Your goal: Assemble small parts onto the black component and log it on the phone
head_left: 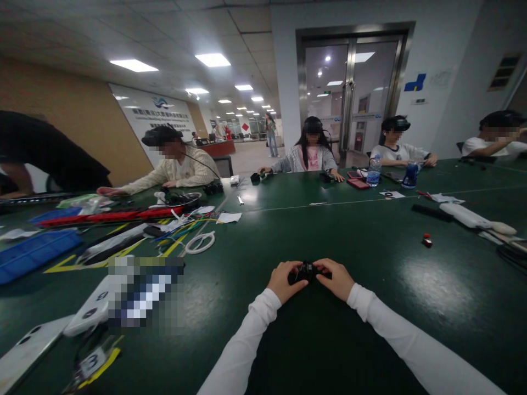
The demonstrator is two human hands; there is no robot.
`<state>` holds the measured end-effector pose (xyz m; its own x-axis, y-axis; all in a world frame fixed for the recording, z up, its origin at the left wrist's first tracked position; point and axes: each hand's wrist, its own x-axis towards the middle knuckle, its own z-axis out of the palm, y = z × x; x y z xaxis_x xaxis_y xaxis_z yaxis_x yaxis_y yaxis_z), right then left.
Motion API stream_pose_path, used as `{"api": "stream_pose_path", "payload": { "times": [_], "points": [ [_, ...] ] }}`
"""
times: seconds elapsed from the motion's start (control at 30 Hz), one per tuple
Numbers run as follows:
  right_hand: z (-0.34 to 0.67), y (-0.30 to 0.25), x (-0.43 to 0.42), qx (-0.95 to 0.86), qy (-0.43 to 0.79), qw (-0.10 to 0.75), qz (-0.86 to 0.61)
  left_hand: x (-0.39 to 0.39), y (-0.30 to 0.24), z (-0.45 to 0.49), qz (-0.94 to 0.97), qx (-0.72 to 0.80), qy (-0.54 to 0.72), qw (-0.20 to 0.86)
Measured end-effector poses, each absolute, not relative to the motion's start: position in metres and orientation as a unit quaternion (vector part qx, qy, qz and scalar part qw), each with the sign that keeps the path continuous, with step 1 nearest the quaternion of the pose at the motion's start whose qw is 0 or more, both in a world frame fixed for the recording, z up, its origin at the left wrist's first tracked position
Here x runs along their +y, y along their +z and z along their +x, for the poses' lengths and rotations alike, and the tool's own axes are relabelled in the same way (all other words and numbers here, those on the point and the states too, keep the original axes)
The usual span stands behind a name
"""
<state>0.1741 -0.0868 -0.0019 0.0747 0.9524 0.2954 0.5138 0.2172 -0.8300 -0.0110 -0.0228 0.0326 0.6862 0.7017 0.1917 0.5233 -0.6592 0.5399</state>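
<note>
My left hand (283, 280) and my right hand (337, 277) rest side by side on the dark green table (329, 230), both in white sleeves. Their fingers are curled round a small black part (307, 271) held between them, just above the tabletop. The part is too small to name and is partly hidden by my fingers.
A small red and black piece (427, 240) lies to the right. White coiled cable (200, 242), coloured wires, blue trays (33, 249) and phones (28, 348) crowd the left. A white power strip (469, 215) lies far right. Other people sit at the far edge, with a water bottle (374, 170).
</note>
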Motion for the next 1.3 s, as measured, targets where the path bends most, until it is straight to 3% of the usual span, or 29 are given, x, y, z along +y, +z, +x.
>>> {"api": "stream_pose_path", "payload": {
  "times": [0.5,1.0,1.3],
  "points": [
    [0.17,0.007,-0.091,-0.658,0.244,0.442,-0.559,-0.024,0.036,-0.014,0.89,0.312,0.18,0.28],
    [0.169,0.005,-0.087,-0.655,0.222,0.438,-0.575,-0.019,0.025,-0.014,0.863,0.267,0.247,0.352],
    [0.168,0.005,-0.086,-0.662,0.214,0.413,-0.588,-0.018,0.024,-0.013,0.904,0.317,0.164,0.237]
  ]
}}
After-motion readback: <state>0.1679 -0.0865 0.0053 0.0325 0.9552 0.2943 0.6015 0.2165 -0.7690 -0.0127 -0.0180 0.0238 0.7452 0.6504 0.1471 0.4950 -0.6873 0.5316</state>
